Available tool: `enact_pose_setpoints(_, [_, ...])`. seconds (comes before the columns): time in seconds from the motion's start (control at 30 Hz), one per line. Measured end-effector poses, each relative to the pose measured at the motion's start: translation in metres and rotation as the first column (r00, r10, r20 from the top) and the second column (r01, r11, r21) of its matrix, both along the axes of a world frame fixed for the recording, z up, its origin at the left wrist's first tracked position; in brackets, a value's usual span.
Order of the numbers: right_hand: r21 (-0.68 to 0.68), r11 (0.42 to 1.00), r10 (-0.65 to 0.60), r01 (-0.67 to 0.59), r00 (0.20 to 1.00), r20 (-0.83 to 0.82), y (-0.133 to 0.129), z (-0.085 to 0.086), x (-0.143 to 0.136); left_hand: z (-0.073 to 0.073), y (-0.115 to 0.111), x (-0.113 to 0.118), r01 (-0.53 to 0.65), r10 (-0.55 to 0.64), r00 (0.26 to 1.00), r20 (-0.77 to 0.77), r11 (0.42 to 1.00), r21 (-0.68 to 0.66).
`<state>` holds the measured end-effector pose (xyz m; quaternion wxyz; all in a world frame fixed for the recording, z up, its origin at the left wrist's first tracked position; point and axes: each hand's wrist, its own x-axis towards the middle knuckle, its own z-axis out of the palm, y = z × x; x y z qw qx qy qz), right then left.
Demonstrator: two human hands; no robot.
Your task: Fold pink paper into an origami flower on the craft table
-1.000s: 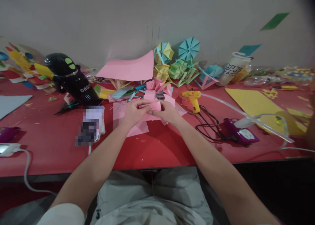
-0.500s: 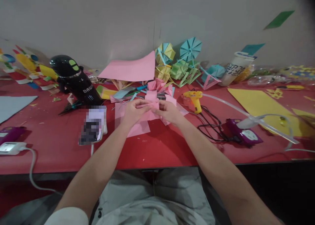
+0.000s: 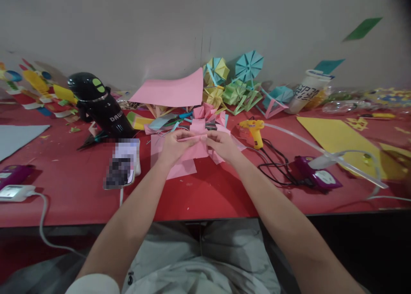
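Between my two hands is a piece of pink paper, with a folded edge along its top. My left hand pinches the left end of that edge between thumb and fingers. At the right end, my right hand grips it the same way, its thumb towards the middle. Flat pink sheets lie on the red table under and beside my left hand. Just beyond my fingers are more folded pink paper pieces. Part of the held paper is hidden by my fingers.
A yellow glue gun with a black cord lies right of my hands, near a purple power socket. To the left are a phone and a black bottle. Paper umbrellas stand against the wall; yellow paper lies right.
My right thumb has shifted slightly along the fold, and the pink paper's front face shows a little more. Both hands keep their hold in nearly the same place.
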<state>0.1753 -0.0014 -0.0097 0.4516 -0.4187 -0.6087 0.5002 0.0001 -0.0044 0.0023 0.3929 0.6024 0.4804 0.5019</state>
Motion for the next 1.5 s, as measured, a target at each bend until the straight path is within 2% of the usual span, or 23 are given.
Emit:
enact_pose_setpoints(0.2, [0.033, 0.999, -0.011, 0.010, 0.999, 0.037, 0.004, -0.005, 0.003, -0.002, 0.003, -0.001, 0.005, -0.003, 1.000, 0.024, 0.998, -0.067])
enact_pose_setpoints(0.33, [-0.024, 1.000, 0.017, -0.018, 0.999, -0.036, 0.002, -0.002, 0.002, -0.002, 0.004, -0.003, 0.003, 0.003, 0.999, 0.054, 0.994, -0.111])
enact_pose_setpoints(0.53, [-0.075, 0.997, -0.007, -0.003, 0.991, -0.136, 0.000, -0.002, 0.002, -0.002, 0.004, -0.004, 0.018, 0.001, 0.994, 0.110, 0.983, -0.181])
enact_pose_setpoints(0.7, [-0.078, 0.997, -0.024, 0.013, 0.990, -0.142, 0.002, -0.003, 0.003, -0.001, 0.002, -0.005, 0.023, -0.002, 0.996, 0.087, 0.971, -0.237])
enact_pose_setpoints(0.8, [-0.042, 0.998, -0.053, 0.049, 0.994, -0.092, 0.002, -0.002, 0.003, 0.002, 0.000, -0.003, 0.035, -0.013, 0.996, 0.087, 0.967, -0.253])
enact_pose_setpoints(0.93, [-0.005, 0.998, -0.059, 0.059, 0.996, -0.061, 0.001, 0.000, 0.004, 0.003, 0.000, -0.002, 0.045, -0.015, 0.988, 0.152, 0.979, -0.200])
enact_pose_setpoints(1.07, [0.188, 0.980, -0.085, 0.057, 0.986, 0.141, 0.000, 0.007, 0.007, 0.001, 0.001, 0.000, 0.046, -0.015, 0.987, 0.161, 0.981, -0.189])
enact_pose_setpoints(1.2, [0.327, 0.944, -0.136, 0.042, 0.953, 0.269, -0.001, 0.012, 0.011, -0.002, 0.000, 0.002, 0.125, -0.095, 0.983, 0.156, 0.974, -0.192])
enact_pose_setpoints(1.3, [0.340, 0.940, -0.117, 0.007, 0.946, 0.302, -0.001, 0.014, 0.013, -0.002, 0.000, 0.003, 0.152, -0.130, 0.983, 0.130, 0.973, -0.176])
enact_pose_setpoints(1.5, [0.339, 0.941, -0.114, 0.006, 0.948, 0.298, -0.002, 0.017, 0.013, -0.001, 0.000, 0.004, 0.117, -0.096, 0.982, 0.161, 0.985, -0.123])
